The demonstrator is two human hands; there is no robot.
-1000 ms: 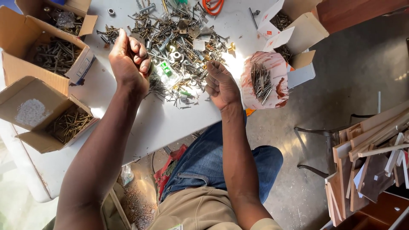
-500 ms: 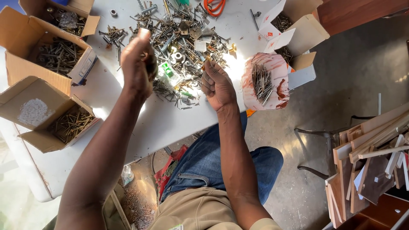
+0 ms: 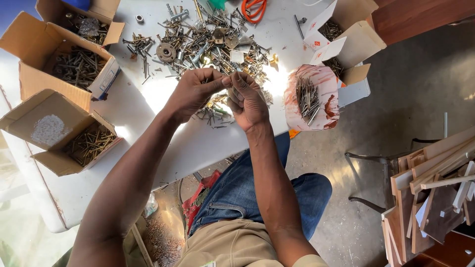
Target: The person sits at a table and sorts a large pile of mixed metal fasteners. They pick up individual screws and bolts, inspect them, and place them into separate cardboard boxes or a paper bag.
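Two open cardboard boxes [image 3: 74, 64] of screws sit at far left on the white desk [image 3: 198, 143]. Left hand [image 3: 193, 91] and right hand [image 3: 247, 99] meet fingertip to fingertip just above the heap of mixed screws and bolts [image 3: 208, 39]; each grip pinched together, held item too small to tell. Right: torn pink box [image 3: 311, 96] of nails.

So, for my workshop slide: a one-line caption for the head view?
Left hand and right hand meet fingertip to fingertip above a pile of mixed screws on a white table.
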